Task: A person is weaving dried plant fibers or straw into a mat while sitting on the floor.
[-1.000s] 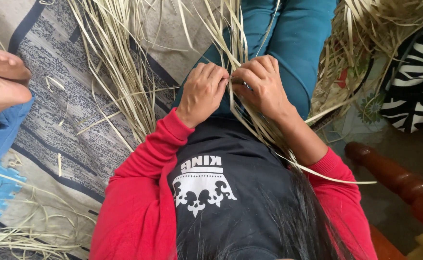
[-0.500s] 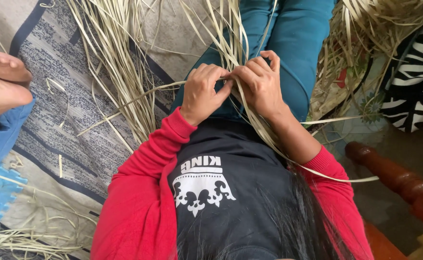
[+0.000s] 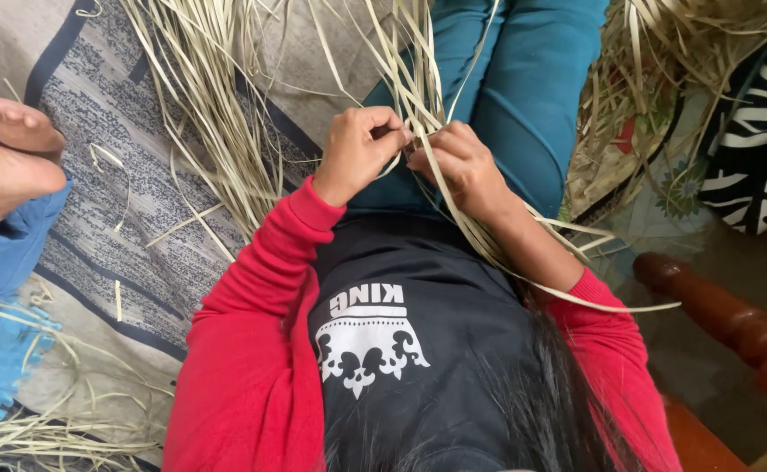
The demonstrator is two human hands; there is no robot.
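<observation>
Both hands are pinched shut on the same few dried palm-leaf strips (image 3: pixel 418 96), right over the lap. The left hand (image 3: pixel 362 149) and right hand (image 3: pixel 458 166) nearly touch, probably to keep the strands taut. Loose strips fan out beyond the grip across the woven mat (image 3: pixel 130 201). Someone's bare foot (image 3: pixel 8 157) rests well off to the left.

Straw strips (image 3: pixel 418 96) run off top edge; left hand (image 3: pixel 359 150) fingertips curled under, grip unseen; bare feet (image 3: pixel 3 157) cut by left edge.
</observation>
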